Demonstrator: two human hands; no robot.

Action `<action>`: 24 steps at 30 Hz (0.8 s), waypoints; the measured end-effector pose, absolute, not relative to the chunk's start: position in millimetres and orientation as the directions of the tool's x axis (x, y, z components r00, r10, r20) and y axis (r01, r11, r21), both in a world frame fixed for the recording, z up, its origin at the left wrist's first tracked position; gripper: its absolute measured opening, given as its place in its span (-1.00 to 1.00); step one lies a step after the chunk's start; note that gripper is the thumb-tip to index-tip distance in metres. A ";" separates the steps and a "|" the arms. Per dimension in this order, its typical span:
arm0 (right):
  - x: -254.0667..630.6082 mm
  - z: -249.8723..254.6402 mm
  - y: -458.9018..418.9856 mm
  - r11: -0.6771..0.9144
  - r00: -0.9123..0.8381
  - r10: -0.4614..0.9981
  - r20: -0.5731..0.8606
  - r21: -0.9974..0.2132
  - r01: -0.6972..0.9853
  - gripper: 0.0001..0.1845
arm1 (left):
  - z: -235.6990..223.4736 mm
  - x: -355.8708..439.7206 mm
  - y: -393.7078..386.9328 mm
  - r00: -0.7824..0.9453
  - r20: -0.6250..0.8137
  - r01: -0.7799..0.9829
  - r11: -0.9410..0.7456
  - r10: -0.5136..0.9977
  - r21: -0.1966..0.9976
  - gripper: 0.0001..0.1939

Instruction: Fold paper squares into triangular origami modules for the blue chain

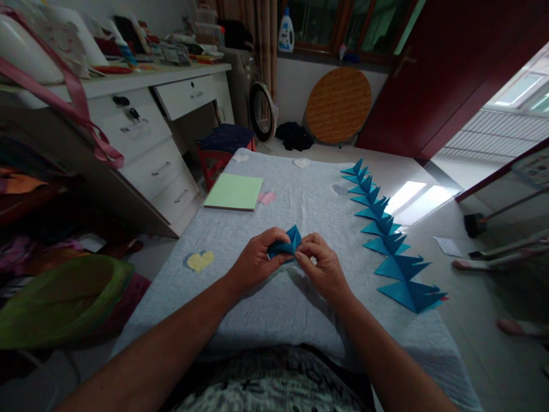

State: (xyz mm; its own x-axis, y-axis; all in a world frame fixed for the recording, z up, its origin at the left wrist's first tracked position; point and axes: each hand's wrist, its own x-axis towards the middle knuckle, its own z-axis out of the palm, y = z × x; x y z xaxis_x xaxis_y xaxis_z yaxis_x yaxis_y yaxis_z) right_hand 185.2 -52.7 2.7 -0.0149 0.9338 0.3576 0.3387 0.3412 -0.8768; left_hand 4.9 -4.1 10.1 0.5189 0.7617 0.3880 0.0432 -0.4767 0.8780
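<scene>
A small piece of folded blue origami paper is held up over the middle of the cloth-covered table. My left hand grips its left side between thumb and fingers, hiding part of it. With thumb and fingertips pinched together, my right hand holds its right edge. Along the table's right side stands a row of several finished-looking blue origami birds, pointed wings spread. Left of centre, beyond my left hand, lies a stack of light green square paper.
A white desk with drawers stands at the left, a dark-topped stool beside it. Near the lower left is a green-lined bin. A washing machine with its door ajar and a round wooden board are at the back.
</scene>
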 end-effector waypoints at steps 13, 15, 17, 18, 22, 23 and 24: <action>182.5 5.4 -53.7 0.343 0.123 0.905 0.408 -0.868 0.359 -0.84 | 11.1 5.8 -4.1 0.602 0.498 0.134 -0.694 0.623 0.707 -0.87; 182.3 5.9 -53.8 0.343 0.123 0.902 0.413 -0.861 0.374 -0.84 | 8.7 5.1 -2.8 0.593 0.513 0.143 -0.708 0.621 0.692 -0.87; 182.2 5.8 -54.1 0.325 0.112 0.913 0.391 -0.867 0.377 -0.84 | 7.1 4.0 -2.0 0.589 0.518 0.147 -0.712 0.620 0.687 -0.87; 182.3 5.3 -54.5 0.300 0.105 0.927 0.360 -0.880 0.367 -0.85 | 6.7 3.6 -1.8 0.587 0.515 0.152 -0.710 0.624 0.688 -0.87; 182.9 3.1 -55.5 0.156 0.067 0.981 0.181 -0.946 0.284 -0.83 | 6.6 2.9 -2.0 0.597 0.486 0.176 -0.695 0.639 0.697 -0.88; 183.1 2.9 -55.6 0.136 0.061 0.986 0.157 -0.955 0.265 -0.82 | 6.9 3.1 -2.1 0.603 0.478 0.178 -0.692 0.639 0.700 -0.88; 183.3 2.9 -55.6 0.127 0.058 0.988 0.146 -0.960 0.249 -0.81 | 7.4 3.3 -2.1 0.608 0.473 0.179 -0.690 0.638 0.702 -0.88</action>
